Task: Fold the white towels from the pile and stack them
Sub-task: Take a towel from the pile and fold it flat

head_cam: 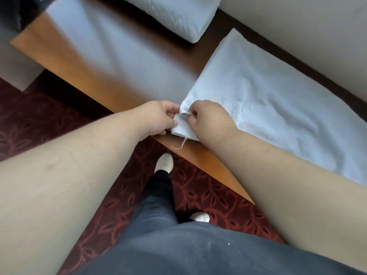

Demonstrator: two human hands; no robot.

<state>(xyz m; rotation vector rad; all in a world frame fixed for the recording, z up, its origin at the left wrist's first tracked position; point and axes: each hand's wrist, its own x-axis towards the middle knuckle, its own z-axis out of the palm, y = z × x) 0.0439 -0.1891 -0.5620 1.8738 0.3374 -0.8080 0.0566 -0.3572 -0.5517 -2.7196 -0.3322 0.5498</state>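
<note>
A white towel [268,100] lies spread lengthwise on the wooden table [83,62], running from the near edge toward the wall on the right. Both hands meet at its near-left corner. My left hand [158,116] pinches the corner from the left. My right hand [210,118] grips the same corner from the right, and its fingers hide part of the cloth. A loose thread hangs from that corner over the table edge. A stack of folded white towels [178,14] sits at the far side of the table.
The table's near edge runs diagonally, with dark red patterned carpet [208,193] below it. My legs in dark trousers and white shoes [163,161] stand close to the edge. A beige wall [297,36] borders the table on the right.
</note>
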